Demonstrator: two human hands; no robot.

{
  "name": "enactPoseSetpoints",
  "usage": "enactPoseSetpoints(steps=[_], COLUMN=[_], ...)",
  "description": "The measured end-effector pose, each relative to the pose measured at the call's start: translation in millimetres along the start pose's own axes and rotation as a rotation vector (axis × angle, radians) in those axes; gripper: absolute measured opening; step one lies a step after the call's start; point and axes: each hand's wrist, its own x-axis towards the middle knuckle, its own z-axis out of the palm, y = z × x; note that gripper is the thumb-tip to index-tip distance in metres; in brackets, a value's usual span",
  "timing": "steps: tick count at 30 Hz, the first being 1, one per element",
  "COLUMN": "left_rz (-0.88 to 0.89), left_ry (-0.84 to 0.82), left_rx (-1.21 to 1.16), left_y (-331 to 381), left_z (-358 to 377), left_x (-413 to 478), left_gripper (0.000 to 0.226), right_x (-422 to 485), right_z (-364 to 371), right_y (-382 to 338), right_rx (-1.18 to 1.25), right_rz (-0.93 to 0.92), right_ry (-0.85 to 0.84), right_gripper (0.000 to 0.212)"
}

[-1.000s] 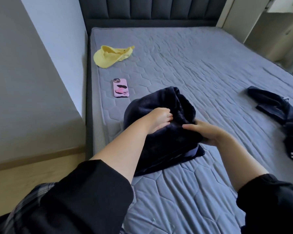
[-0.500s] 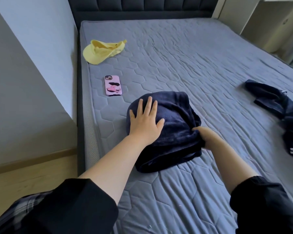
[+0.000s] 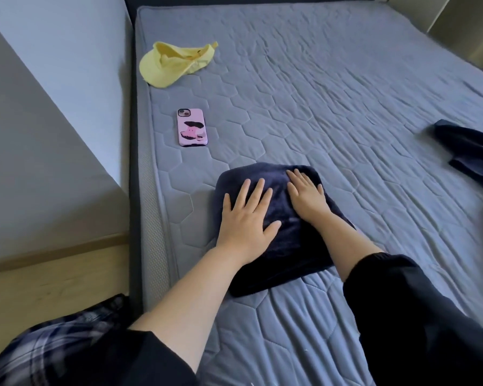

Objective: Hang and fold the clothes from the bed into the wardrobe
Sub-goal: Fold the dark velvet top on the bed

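Grey bed [image 3: 346, 101], frame centre: folded navy garment [image 3: 290, 254] lies near the left edge. Right hand [image 3: 307, 200], pinching its side a moment ago, now presses flat beside left hand [image 3: 246, 218], fingers straight. Fold looks finished; wardrobe carry next. Dark clothes [image 3: 469, 151] wait far right.

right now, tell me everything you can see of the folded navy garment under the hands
The navy garment is soft, plush-looking dark blue fabric, folded into a compact, roughly square bundle with rounded corners. It lies flat on the grey quilted mattress, towards the wall-side edge. The left hand and right hand press on top, palms down, fingers straight.
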Motion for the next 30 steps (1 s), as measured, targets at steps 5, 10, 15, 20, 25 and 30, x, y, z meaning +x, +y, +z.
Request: enactPoseSetpoints(steps=[5, 10, 15, 20, 25, 30], left_rz=[0.097, 0.161, 0.118, 0.191, 0.143, -0.015], left_ry=[0.225, 0.277, 0.135, 0.063, 0.1, -0.029], left_rx=[-0.258, -0.201, -0.154, -0.104, -0.053, -0.016], left_y=[-19.4, -15.4, -16.1, -16.7, -15.3, -19.9], left_z=[-10.9, -22.9, -22.7, -20.7, -24.8, -19.3], left_x=[-27.0, -42.7, -57.0, -63.5, -65.9, -68.6], left_gripper=[0.054, 0.049, 0.047, 0.048, 0.03, 0.01], right_x=[18.9, 21.2, 13.9, 7.1, -19.1, -6.0], right_z=[2.9, 2.3, -9.9, -37.5, 1.6, 23.1], right_y=[7.2, 11.1, -10.2, -73.5, -103.0, -91.8], right_rx=[-0.002, -0.007, -0.13, -0.22, -0.354, -0.228], right_rz=[0.06, 0.088, 0.144, -0.096, -0.583, -0.421], right_ry=[-0.049, -0.053, -0.108, 0.085, 0.135, 0.253], right_gripper=[0.05, 0.051, 0.054, 0.058, 0.043, 0.043])
